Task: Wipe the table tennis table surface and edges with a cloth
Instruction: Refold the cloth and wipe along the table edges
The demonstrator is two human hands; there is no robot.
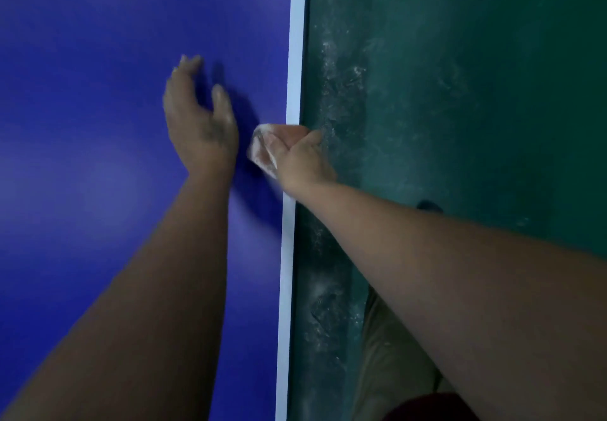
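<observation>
My right hand (303, 161) clamps the cloth (262, 149) against the table (98, 125) rim, with the white line (295, 59) running ahead of and behind the grip. My left hand (197, 115) is spread, empty, just left of it. I judge 1 firm, steady stroke along the rim works best.

Blue desk (82, 125) fills left half of view; white line (294, 59) runs along its right edge. Right hand (302, 161) grips bunched pale cloth (262, 148) at that edge, cloth on line, thumb over desk's rim. Left hand (197, 121) just beside it over blue surface, fingers loose and spread; contact unclear. Green floor (460, 92) right of desk, whitish scuffs near edge. Khaki trouser leg (387, 355) at bottom.
</observation>
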